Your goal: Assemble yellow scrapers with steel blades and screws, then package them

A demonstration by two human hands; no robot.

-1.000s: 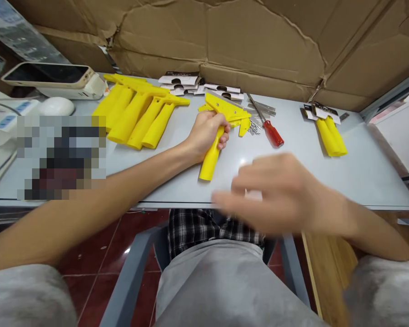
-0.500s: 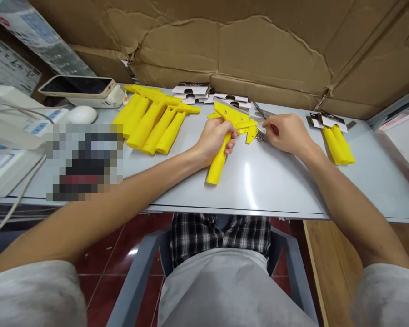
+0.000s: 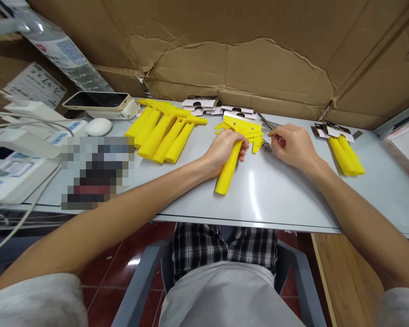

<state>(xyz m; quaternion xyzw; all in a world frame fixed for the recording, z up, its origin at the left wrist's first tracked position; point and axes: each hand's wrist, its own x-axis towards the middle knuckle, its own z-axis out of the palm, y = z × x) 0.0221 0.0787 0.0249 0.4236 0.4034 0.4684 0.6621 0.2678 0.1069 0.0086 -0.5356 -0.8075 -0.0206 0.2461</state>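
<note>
My left hand [image 3: 226, 152] is wrapped round the handle of a yellow scraper [image 3: 229, 172], which lies tilted over the table with its head away from me. A metal blade edge and screw heads show on that head. Loose yellow plastic pieces [image 3: 257, 141] lie beside and partly under the head. My right hand [image 3: 291, 144] is closed in a pinch just right of the scraper. A bit of red handle [image 3: 282, 142] shows in its fingers, and thin metal points toward the head; the tool's kind is mostly hidden. A small pile of screws [image 3: 266, 146] lies under the fingertips.
Several yellow scraper handles [image 3: 167, 131] lie in a row at left. Folded black-and-white cards [image 3: 201, 103] are behind. Two yellow handles with cards [image 3: 346, 154] lie at right. A phone [image 3: 97, 100], white mouse [image 3: 99, 126], power strips and cables crowd the left; a cardboard wall [image 3: 259, 68] stands behind.
The whole view has shifted, so everything sits lower and slightly right. Both hands keep their holds, and the scraper has barely moved on the table.
</note>
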